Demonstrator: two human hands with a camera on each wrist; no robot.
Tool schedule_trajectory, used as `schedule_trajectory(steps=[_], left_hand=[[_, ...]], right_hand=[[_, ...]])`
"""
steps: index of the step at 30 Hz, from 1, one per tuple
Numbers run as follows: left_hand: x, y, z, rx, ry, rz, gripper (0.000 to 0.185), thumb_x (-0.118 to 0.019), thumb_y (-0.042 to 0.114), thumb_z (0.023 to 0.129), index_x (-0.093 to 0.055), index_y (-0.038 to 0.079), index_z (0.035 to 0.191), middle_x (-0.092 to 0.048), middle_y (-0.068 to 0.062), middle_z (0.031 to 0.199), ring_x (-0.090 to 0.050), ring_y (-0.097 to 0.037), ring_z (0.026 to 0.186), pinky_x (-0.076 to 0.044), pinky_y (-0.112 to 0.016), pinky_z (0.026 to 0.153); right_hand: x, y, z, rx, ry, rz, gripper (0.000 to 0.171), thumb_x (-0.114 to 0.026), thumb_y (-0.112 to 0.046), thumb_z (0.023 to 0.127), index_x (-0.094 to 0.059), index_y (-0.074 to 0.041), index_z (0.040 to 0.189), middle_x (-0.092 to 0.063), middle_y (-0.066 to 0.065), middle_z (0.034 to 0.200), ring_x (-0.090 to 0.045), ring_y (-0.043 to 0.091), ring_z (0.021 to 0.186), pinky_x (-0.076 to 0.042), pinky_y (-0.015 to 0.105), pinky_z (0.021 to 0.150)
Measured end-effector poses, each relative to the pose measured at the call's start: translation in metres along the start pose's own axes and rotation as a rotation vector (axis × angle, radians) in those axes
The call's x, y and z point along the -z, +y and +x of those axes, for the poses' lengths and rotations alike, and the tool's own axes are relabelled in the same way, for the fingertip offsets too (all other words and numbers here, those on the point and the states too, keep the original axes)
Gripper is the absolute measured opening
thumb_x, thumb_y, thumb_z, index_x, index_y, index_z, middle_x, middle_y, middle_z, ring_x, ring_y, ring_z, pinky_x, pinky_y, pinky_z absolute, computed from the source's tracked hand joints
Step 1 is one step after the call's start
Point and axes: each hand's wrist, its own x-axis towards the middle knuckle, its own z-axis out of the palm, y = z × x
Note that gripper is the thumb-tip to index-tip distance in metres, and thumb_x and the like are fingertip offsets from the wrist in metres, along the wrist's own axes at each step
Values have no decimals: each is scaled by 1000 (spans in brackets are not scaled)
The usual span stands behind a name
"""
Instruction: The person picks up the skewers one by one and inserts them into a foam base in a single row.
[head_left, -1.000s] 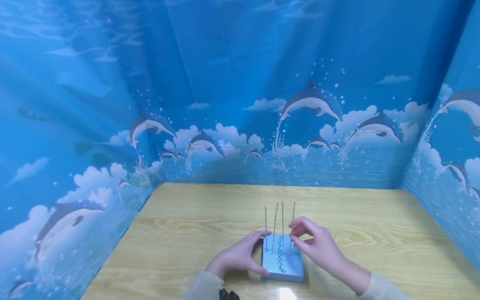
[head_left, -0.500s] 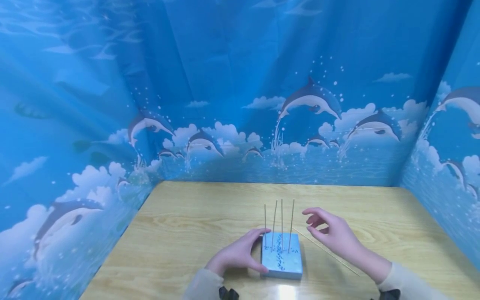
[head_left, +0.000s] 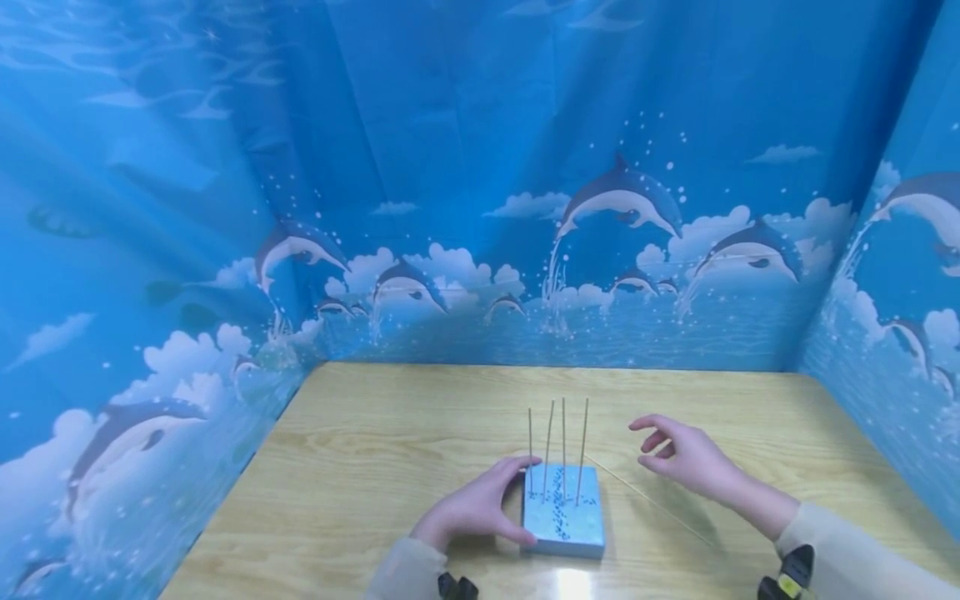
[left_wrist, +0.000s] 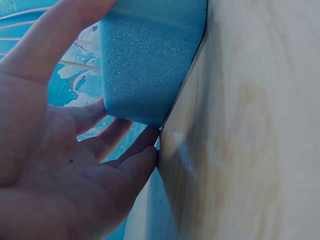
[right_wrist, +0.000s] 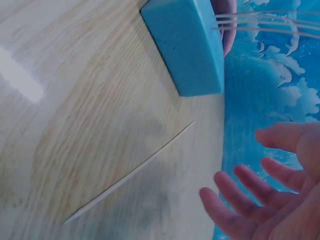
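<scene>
A blue foam block (head_left: 581, 527) with small dark holes on its top sits on the table. Several thin wooden skewers (head_left: 564, 442) stand in it in a row, some slightly tilted. My left hand (head_left: 474, 508) holds the block's left side, thumb at the near edge and fingers at the far edge; the left wrist view shows the foam (left_wrist: 150, 65) between them. To the right of the block, my right hand (head_left: 697, 462) hovers with nothing in it, fingers loosely bent. One loose skewer (right_wrist: 131, 173) lies on the tabletop between the block and that hand, pointed at one end.
The wood-grain table (head_left: 375, 450) runs back to a blue curtain (head_left: 465, 167) printed with dolphins, which also closes off both sides. Light glares off the tabletop just in front of the block.
My right hand has let go of the rightmost upright skewer and drawn away to the right, uncovering the loose skewer. The left hand keeps its hold on the block.
</scene>
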Motion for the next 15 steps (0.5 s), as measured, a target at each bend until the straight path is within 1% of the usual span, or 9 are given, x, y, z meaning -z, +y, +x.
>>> schedule_trajectory(steps=[5,8,12,15], left_hand=[[0,-1,1,-4,0,-2,111,-91,40,62,-31,25,155,-36,5,158,-33,-21,146,-26,-51,122],[1,0,1,-3,-4,-15,111,-91,39,62,-30,24,155,-35,4,159,-32,-21,147,-25,-50,123],[2,1,0,1,-10,-23,112,-91,39,62,-30,23,155,-34,4,159,-31,-21,148,-24,-50,123],[2,2,0,2,-10,-19,112,-91,39,62,-31,23,155,-34,4,159,-31,-21,148,-24,-50,123]], right_hand=[[-1,8,4,-129,-89,96,54,-73,-7,84,-53,0,134,-66,9,97,-63,21,71,-59,33,56],[-1,12,7,-202,-136,137,55,-73,-9,84,-54,0,134,-63,10,98,-60,21,68,-59,35,56],[-1,18,11,-309,-216,189,55,-73,-10,83,-54,0,134,-61,12,99,-61,23,75,-59,37,59],[0,22,13,-360,-263,201,54,-72,-10,84,-53,0,133,-61,13,101,-62,24,80,-60,38,62]])
